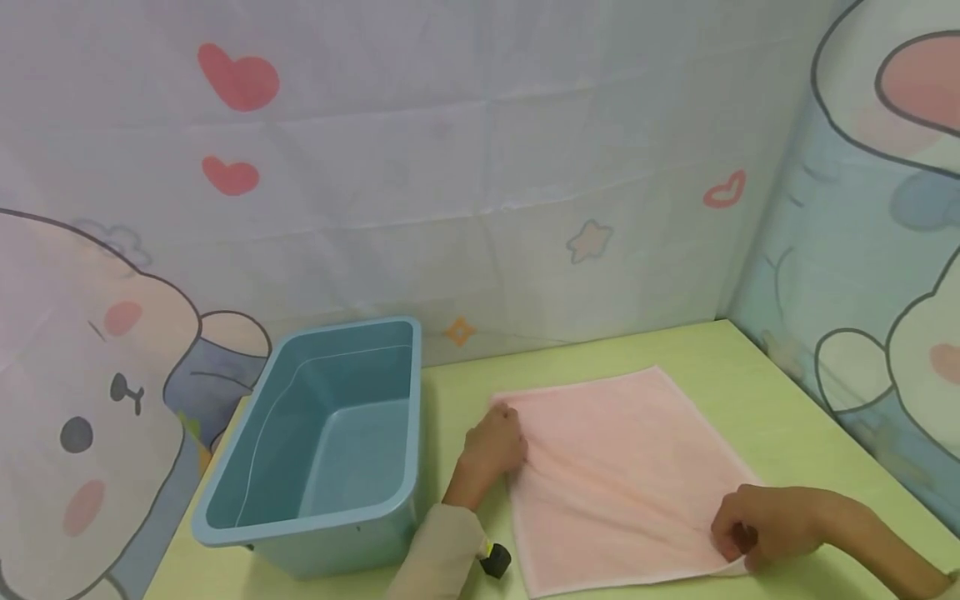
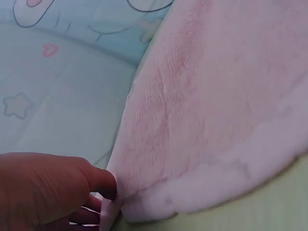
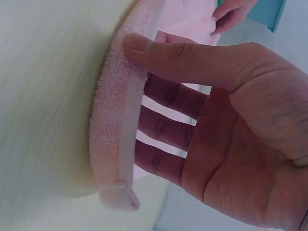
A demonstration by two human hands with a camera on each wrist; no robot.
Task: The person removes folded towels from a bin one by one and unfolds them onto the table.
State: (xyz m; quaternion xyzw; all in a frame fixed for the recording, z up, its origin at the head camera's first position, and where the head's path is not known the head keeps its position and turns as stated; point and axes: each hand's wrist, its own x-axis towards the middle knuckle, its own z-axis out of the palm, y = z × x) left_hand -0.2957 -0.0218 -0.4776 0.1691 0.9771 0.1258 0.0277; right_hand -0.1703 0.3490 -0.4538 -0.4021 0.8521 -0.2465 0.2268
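Note:
A pink towel (image 1: 607,467) with a pale border lies spread on the table, a few creases running across it between the two hands. At its far left corner my left hand (image 1: 495,440) pinches the edge; in the left wrist view the thumb presses the towel (image 2: 207,106) there. My right hand (image 1: 780,525) grips the near right corner. The right wrist view shows the right thumb over the towel's edge (image 3: 113,115), the other fingers behind it, and a small folded-over tip hanging below.
A blue plastic tub (image 1: 337,546) stands on the left of the light green table (image 1: 697,350), beside my left forearm. Behind and to the right hang printed cloth walls (image 1: 450,167) with hearts and cartoon animals. A small black object (image 1: 496,561) sits at my left sleeve.

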